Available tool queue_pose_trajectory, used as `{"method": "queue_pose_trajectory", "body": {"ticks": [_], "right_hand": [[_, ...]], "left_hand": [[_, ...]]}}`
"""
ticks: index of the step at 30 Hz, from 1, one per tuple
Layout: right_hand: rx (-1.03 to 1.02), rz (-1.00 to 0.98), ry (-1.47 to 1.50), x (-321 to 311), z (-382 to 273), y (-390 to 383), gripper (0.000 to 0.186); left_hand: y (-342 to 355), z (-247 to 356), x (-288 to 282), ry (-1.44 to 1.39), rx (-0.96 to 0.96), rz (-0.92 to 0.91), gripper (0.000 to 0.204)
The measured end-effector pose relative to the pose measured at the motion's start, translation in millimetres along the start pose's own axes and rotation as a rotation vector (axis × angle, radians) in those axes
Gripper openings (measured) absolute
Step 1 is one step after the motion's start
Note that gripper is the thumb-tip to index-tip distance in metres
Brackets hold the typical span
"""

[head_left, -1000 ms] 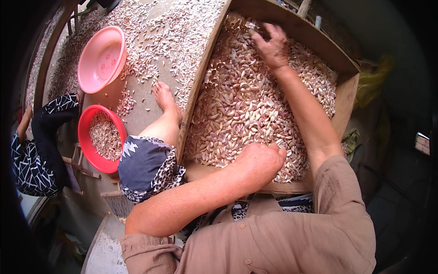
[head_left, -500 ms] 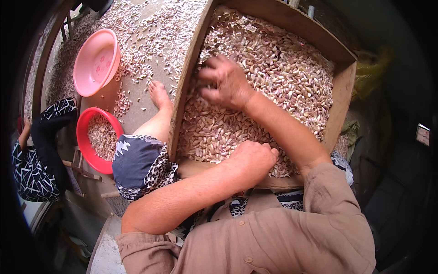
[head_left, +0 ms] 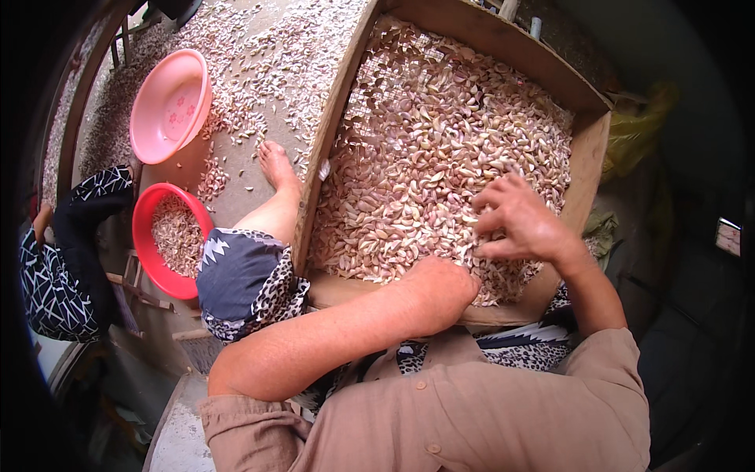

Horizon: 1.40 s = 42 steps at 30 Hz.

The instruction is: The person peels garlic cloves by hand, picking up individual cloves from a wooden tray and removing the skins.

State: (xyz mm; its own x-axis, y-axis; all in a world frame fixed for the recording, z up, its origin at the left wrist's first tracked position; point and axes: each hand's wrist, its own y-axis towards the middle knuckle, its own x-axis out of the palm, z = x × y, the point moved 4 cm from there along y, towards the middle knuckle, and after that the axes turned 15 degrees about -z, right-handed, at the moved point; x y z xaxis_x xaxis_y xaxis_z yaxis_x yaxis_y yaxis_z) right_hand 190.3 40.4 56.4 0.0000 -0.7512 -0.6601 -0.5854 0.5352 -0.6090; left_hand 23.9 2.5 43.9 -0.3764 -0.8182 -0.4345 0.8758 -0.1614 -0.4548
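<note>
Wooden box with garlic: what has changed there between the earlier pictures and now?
The right hand went from the far end of the wooden box to its left side, then to its near right part, fingers spread over the garlic. No grasp or release is clear. The left hand stayed at the near edge; the pink basin and red basin stayed in place.

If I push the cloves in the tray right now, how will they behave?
The cloves lie loose, so they should slide apart rather than shift as one block. Their curved, tapered shapes suggest rocking more than rolling far. The raised sides of the tray would likely contain most of them.
</note>
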Motion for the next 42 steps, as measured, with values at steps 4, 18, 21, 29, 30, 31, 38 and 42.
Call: {"method": "queue_pose_trajectory", "body": {"ticks": [4, 18, 21, 29, 30, 31, 38, 42], "right_hand": [[0.157, 0.368, 0.155, -42.9, 39.0, 24.9, 0.024], [0.148, 0.734, -0.222, 4.4, 14.2, 147.4, 0.014], [0.05, 0.683, -0.245, 17.9, 17.5, 98.9, 0.014], [0.0, 0.368, -0.057, 37.3, 6.5, -22.9, 0.022], [0.0, 0.34, 0.016, 36.2, 7.6, -32.9, 0.021], [0.004, 0.307, 0.09, 36.5, 10.3, -42.8, 0.02], [0.106, 0.498, 0.419, 17.3, 27.1, -65.0, 0.018], [0.204, 0.649, 0.248, 8.5, 27.8, -45.2, 0.012]], "left_hand": [[-6.8, 0.6, -10.6, 0.008, -0.008, 0.046, 0.017], [9.3, -23.8, 6.9, 0.027, -0.075, 0.01, 0.043], [5.6, -18.0, 2.5, 0.028, -0.105, 0.042, 0.015], [9.0, -14.5, 8.9, 0.041, -0.123, 0.032, 0.02], [12.1, -18.6, 13.8, 0.031, -0.118, 0.058, 0.025], [13.2, -20.1, 15.5, 0.02, -0.108, 0.082, 0.031], [16.0, -18.6, 3.1, -0.292, -0.067, 0.174, 0.011], [20.8, -25.3, 10.0, -0.402, -0.027, 0.229, 0.013]]}}
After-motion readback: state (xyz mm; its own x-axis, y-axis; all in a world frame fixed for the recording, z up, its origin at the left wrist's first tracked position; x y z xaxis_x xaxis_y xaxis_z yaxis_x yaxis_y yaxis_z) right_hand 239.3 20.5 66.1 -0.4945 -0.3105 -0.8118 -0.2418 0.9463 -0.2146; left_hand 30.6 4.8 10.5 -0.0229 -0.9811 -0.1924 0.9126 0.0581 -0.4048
